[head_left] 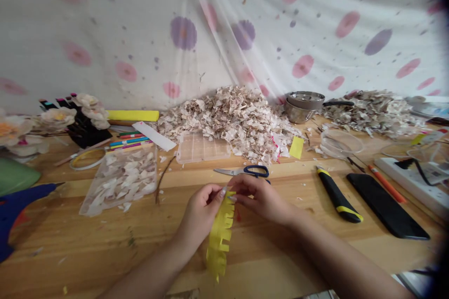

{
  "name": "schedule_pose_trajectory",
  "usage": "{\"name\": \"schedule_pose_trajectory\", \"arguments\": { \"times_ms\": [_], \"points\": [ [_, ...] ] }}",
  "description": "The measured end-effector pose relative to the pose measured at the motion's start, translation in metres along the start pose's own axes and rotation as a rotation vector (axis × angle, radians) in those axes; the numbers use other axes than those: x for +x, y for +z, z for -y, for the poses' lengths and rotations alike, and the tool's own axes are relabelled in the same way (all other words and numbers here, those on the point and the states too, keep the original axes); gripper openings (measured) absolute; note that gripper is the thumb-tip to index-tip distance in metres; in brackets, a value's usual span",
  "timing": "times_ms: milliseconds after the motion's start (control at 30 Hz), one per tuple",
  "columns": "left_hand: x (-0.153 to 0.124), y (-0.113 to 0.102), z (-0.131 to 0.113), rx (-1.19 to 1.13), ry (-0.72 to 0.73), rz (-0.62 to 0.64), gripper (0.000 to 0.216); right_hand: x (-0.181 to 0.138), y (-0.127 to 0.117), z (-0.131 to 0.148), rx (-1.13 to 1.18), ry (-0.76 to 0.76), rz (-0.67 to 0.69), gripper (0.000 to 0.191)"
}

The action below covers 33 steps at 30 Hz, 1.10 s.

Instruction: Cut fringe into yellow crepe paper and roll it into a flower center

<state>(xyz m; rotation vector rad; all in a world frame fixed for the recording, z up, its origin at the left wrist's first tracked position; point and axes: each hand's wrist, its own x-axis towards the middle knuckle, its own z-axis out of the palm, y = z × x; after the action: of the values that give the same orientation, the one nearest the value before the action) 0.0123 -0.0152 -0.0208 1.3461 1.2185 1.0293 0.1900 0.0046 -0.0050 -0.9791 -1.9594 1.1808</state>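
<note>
Left hand: the left hand (202, 209) is nearly closed, thumb pressed against bent fingers, and it pinches the yellow strip at its upper part.
Right hand: the right hand (258, 197) has its fingers curled and its thumb at the cut edge of the same strip; if it grips firmly, I cannot tell.
Yellow strip: the yellow strip (218, 238) is in the lower middle of the frame, hanging from the hands towards the viewer, with short tabs along its right side.
Working the strip well: it looks thin, so I judge that a light, flat pinch suits it best. The left hand should support the uncut side, close to the working place, while the right fingers treat one tab at a time; pulling across the cuts could tear them.
Scissors: just beyond the hands lie scissors (240, 172), the blades pointing left.
Tabletop: the wooden tabletop (268, 261) carries also a cutter knife (337, 196) and a phone (387, 205) at right.
Farther away: a small yellow paper (296, 147) rests by the pile of pale flakes (242, 119), upper middle.
</note>
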Motion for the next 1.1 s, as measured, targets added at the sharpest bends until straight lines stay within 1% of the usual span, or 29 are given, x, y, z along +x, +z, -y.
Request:
{"name": "schedule_pose_trajectory", "arguments": {
  "times_ms": [100,233,400,500,633,833,1000,1100],
  "points": [
    [0.001,0.000,-0.003,-0.032,-0.013,-0.016,0.022,0.002,-0.004,0.000,-0.072,-0.065,-0.045,0.016],
    [0.001,0.001,-0.005,-0.114,-0.027,-0.017,0.024,0.003,-0.004,-0.006,-0.119,-0.137,-0.107,0.020],
    [0.000,0.003,-0.006,-0.206,-0.058,0.000,0.030,0.003,-0.003,-0.011,-0.114,-0.111,-0.124,0.025],
    [-0.002,0.003,-0.006,-0.178,-0.048,0.030,0.028,0.003,-0.002,-0.010,-0.085,-0.084,-0.129,0.026],
    [-0.003,0.004,-0.006,-0.136,-0.029,0.025,0.026,0.003,-0.003,-0.008,-0.138,-0.083,-0.078,0.021],
    [-0.003,0.003,-0.006,-0.078,-0.005,0.007,0.023,0.001,-0.001,-0.009,-0.172,-0.128,-0.129,0.021],
    [-0.003,0.003,-0.005,-0.056,0.000,-0.004,0.021,0.002,-0.002,-0.003,-0.215,-0.177,-0.133,0.023],
    [-0.002,0.003,-0.003,-0.044,0.009,0.001,0.021,0.002,-0.002,0.000,-0.219,-0.209,-0.137,0.021]
  ]
}}
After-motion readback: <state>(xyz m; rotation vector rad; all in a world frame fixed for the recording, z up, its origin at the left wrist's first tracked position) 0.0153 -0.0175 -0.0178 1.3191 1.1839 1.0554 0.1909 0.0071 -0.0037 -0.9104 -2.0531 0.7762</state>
